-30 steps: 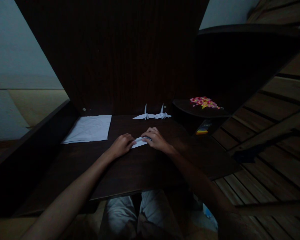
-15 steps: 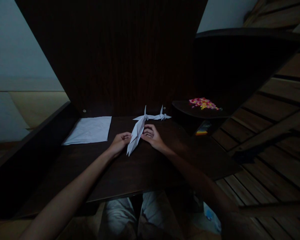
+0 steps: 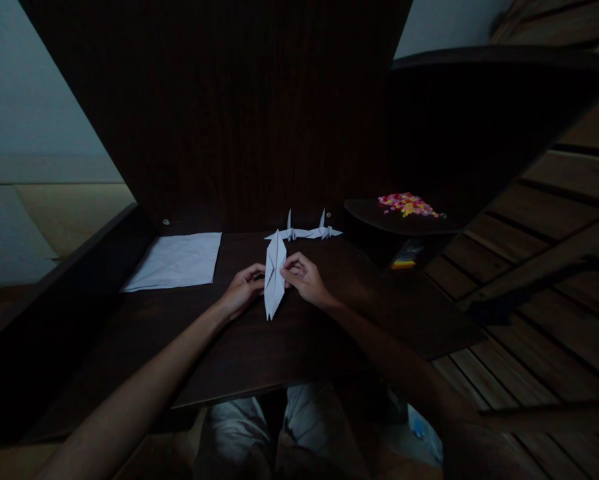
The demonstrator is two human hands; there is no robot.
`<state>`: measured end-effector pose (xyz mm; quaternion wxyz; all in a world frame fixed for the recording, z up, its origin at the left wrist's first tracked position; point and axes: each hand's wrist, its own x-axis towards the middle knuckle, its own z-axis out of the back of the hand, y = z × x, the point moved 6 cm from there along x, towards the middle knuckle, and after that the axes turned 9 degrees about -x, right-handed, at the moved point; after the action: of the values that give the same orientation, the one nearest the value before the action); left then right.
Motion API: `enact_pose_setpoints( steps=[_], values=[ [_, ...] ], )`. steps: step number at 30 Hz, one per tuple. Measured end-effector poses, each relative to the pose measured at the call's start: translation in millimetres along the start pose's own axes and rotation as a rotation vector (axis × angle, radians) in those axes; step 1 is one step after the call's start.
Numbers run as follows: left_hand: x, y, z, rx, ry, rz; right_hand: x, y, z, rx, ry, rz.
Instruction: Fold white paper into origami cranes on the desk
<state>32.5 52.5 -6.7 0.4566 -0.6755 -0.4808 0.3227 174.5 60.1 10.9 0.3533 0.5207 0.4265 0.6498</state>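
Folded paper (image 3: 275, 275): long white piece between the two hands, over the middle of the tabletop (image 3: 239, 357), split tip toward the person; whether it touches the surface cannot be told.
Left hand (image 3: 243, 289): fingers closed on the paper's left edge, their tips partly hidden behind it.
Right hand (image 3: 305, 279): thumb on the front near the right edge, fingers gripping from behind, partly covered.
Paper cranes (image 3: 325, 233): two, end to end behind the folded paper, whose far tip overlaps the left one; dim light blurs their folds.
White sheets (image 3: 176, 260): flat at left; number unclear.
Colourful bits (image 3: 408, 205): heaped on the corner shelf (image 3: 362, 215), too small to identify.
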Motion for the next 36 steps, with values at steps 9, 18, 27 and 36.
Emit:
enact_pose_setpoints(
  steps=[9,18,27,36],
  values=[
    [3.8,-0.2,3.6,-0.119,-0.046,0.058,-3.5,-2.2,-1.8,-0.085,0.065,-0.063],
    [-2.1,-17.1,4.6,0.38,-0.149,-0.214,-6.4,0.3,-6.1,-0.123,0.055,-0.011],
    [-9.9,-29.5,-9.4,0.62,-0.092,-0.38,-6.8,2.9,-8.8,-0.108,0.102,0.005],
    [-13.4,-30.9,-17.6,0.639,-0.018,-0.439,-5.4,4.9,-9.1,-0.139,0.081,-0.016]
  ],
)
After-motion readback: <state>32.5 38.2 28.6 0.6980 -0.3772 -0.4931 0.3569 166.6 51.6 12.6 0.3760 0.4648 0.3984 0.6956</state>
